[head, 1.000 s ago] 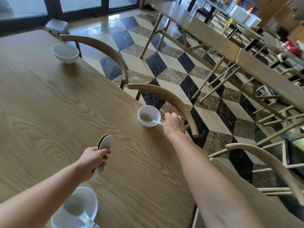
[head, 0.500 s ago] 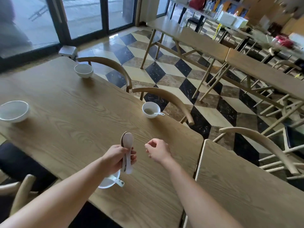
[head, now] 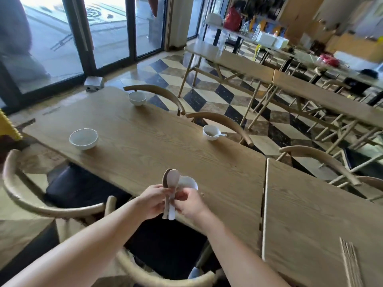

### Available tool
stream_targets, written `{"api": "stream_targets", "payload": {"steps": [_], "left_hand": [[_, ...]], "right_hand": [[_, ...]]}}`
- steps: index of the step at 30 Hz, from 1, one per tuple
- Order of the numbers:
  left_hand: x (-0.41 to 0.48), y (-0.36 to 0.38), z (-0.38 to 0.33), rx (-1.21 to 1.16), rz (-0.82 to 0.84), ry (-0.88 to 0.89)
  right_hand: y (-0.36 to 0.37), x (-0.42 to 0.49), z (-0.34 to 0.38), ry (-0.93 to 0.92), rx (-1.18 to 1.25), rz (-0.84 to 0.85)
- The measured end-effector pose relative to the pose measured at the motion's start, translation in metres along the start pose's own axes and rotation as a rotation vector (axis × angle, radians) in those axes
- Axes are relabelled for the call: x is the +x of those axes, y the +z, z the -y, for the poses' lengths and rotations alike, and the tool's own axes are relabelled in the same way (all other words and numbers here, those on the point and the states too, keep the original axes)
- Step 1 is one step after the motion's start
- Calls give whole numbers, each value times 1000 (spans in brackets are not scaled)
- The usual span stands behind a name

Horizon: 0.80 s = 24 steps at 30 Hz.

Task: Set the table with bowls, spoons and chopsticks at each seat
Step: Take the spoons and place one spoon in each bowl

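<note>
The left hand (head: 152, 200) grips the stacked soup spoons (head: 172, 181) by their handles; the right hand (head: 190, 204) pinches one handle. They seem light, slippery and fragile.

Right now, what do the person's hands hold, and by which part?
The left hand and right hand both hold a stack of spoons by the handles, bowl ends pointing up.

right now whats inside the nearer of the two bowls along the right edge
A spoon lies in the bowl, scoop down inside, handle sticking out over the rim to the right. The bowl's floor beneath the scoop is covered, so anything there cannot be seen.
</note>
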State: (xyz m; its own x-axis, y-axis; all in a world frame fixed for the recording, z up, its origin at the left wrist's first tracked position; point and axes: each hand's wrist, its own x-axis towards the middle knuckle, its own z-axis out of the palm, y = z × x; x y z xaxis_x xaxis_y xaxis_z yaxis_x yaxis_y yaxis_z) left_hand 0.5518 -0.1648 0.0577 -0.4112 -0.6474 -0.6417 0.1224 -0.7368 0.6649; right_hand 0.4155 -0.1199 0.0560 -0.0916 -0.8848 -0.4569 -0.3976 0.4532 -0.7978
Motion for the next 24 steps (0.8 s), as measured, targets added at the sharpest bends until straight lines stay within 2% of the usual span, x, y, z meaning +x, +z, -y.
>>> {"api": "stream_targets", "payload": {"steps": [6,11,17,24], "left_hand": [[-76,-92,14,-5,-59,0],[-125,-163,9,37,-205,-11],[-154,-227,-3,-117,-286,-2],[-148,-279,-19,-176,-416,-18]], "right_hand": [[111,-50,38,-20,-89,-1],[180,-62,78,-135,-359,27],[231,-50,110,-290,-620,52],[255,-6,136,-442,-965,36]]}}
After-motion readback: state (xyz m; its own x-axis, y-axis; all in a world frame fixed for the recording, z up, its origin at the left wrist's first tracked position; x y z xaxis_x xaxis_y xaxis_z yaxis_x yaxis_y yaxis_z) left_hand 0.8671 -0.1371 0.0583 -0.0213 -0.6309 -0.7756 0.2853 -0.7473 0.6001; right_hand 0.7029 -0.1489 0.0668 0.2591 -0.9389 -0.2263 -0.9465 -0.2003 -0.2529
